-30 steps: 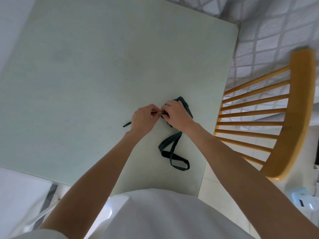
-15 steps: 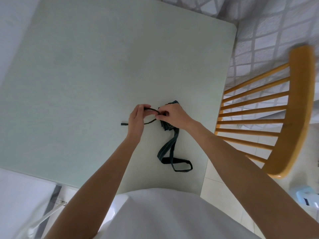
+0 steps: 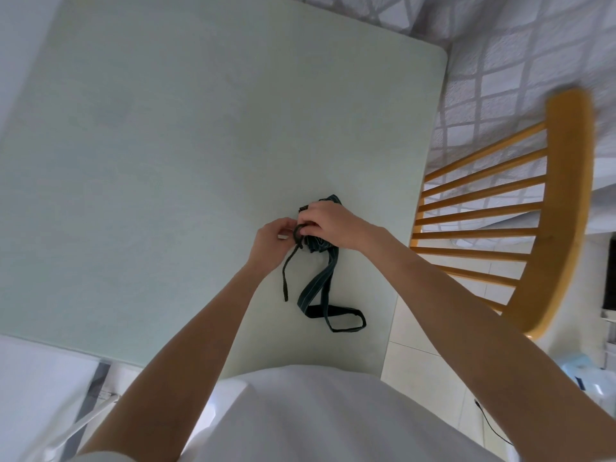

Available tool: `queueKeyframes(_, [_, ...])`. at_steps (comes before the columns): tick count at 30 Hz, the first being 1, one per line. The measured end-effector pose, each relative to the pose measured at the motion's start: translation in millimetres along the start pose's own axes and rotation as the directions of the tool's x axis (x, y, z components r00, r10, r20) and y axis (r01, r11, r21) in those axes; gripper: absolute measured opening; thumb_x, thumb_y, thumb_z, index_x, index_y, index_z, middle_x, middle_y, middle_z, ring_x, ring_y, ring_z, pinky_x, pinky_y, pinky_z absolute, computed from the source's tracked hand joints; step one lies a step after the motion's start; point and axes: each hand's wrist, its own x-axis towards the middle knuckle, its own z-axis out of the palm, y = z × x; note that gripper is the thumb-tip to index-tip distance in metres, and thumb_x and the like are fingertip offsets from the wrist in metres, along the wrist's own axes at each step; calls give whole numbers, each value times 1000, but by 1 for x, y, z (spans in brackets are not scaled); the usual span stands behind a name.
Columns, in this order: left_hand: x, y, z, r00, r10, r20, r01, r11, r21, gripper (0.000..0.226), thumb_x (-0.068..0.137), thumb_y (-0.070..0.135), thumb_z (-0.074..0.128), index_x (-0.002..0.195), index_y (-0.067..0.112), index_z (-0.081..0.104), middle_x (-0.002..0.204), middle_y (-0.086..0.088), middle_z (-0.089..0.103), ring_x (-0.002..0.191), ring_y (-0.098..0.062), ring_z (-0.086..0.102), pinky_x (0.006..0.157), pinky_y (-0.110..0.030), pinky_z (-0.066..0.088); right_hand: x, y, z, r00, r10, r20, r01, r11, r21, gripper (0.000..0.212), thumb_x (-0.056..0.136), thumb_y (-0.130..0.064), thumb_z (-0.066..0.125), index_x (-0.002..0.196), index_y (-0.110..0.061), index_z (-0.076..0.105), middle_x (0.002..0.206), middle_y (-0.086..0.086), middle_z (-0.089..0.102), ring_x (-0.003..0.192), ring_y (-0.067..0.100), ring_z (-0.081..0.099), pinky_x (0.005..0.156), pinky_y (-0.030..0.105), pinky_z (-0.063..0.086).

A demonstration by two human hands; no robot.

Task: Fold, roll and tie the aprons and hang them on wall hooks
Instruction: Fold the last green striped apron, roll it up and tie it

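A dark striped apron [image 3: 318, 245], rolled into a small bundle, lies on the pale green table [image 3: 166, 145] near its right edge. My right hand [image 3: 328, 221] covers the bundle and grips it from above. My left hand [image 3: 275, 240] pinches the thin dark tie string [image 3: 289, 266] right beside the bundle. The string's loose end trails toward me. A wider striped neck strap [image 3: 320, 295] runs from the bundle toward me and ends in a flat loop on the table. Most of the bundle is hidden under my right hand.
A yellow wooden spindle-back chair [image 3: 563, 201] stands just right of the table. Beyond it lies a grey-and-white checked cloth [image 3: 500, 61]. A small light blue stool [image 3: 586, 375] and a black cable sit on the tiled floor at the lower right.
My left hand has come back in against the bundle. The tie string that stretched out to the left now hangs toward me from between my hands.
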Motion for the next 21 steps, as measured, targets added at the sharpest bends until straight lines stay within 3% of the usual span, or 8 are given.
queueKeyframes(2, [1,0,-1,1000,25,7,-25,1000,13,13,88,3,59,94,13,64,89,4,66,80,3,60,75,-7,45,1,-2,-2,999,-5,36,8,996,-92,14,93,-15,55,98,-6,64,85,4,52,81,17,48,69,26,31])
queueKeyframes(4, [2,-2,-3,999,35,16,-35,999,7,14,89,3,57,93,15,62,88,8,65,79,8,59,75,-8,44,2,-5,-1,1000,-16,4,16,989,-149,5,89,-5,54,89,-8,58,82,7,56,78,23,52,70,33,39])
queueKeyframes(6, [1,-4,-3,999,37,21,-37,999,-1,12,89,5,58,92,17,61,89,10,64,82,3,59,76,-10,44,3,-8,4,996,-23,-85,8,985,-170,12,83,4,51,82,-8,51,78,10,58,74,27,54,65,37,39])
queueKeyframes(9, [0,2,0,1000,11,-16,-11,999,-37,11,88,7,58,86,18,58,87,11,63,83,3,58,71,-8,43,3,-9,11,971,-60,-230,-7,961,-278,15,80,9,51,87,-2,57,80,14,58,72,29,53,57,34,34])
queueKeyframes(14, [0,2,-1,997,-72,-8,70,982,-176,14,90,10,55,98,20,62,91,-1,70,93,-14,64,89,-25,46,-4,-5,24,922,-162,-351,12,920,-392,22,69,11,65,84,-3,58,80,11,55,64,25,53,46,27,34])
queueKeyframes(21, [3,11,-14,997,24,75,-16,994,-105,12,87,12,63,94,22,66,90,6,67,79,4,62,81,-13,46,-11,-2,22,891,-155,-427,36,961,-275,18,77,7,60,90,-4,56,85,11,53,73,25,50,52,32,43])
